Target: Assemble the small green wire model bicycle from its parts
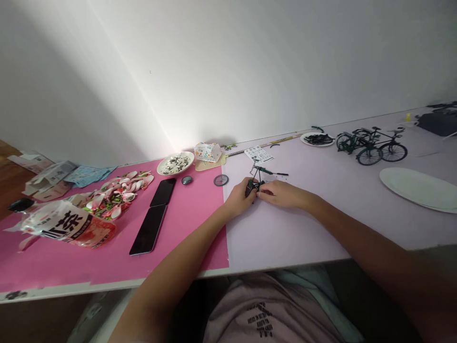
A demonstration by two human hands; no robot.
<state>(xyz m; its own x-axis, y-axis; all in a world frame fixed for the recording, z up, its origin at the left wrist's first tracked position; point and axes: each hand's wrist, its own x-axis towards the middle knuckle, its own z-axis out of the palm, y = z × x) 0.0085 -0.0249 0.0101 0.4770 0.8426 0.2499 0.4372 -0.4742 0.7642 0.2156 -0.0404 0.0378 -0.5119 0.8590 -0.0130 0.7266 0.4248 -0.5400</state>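
Both my hands are closed on a small dark green model bicycle frame (259, 175) above the white half of the table. My left hand (242, 197) grips its left side, where a dark round part shows by the fingers. From the right, my right hand (277, 194) pinches low on the frame; my fingers hide the exact spot. A loose spoked wheel (221, 180) lies to the left on the pink surface. Beyond the frame are a thin dark rod (283, 174), tiny bits and a printed instruction sheet (259, 155).
Assembled model bicycles (371, 145) stand at right, near a white oval plate (421, 187) and a plate of dark parts (319, 139). At left are two black phones (149, 229), a bowl of small pieces (162, 167), pink-white parts (119, 193) and a plastic bag (67, 223). A wall borders the back.
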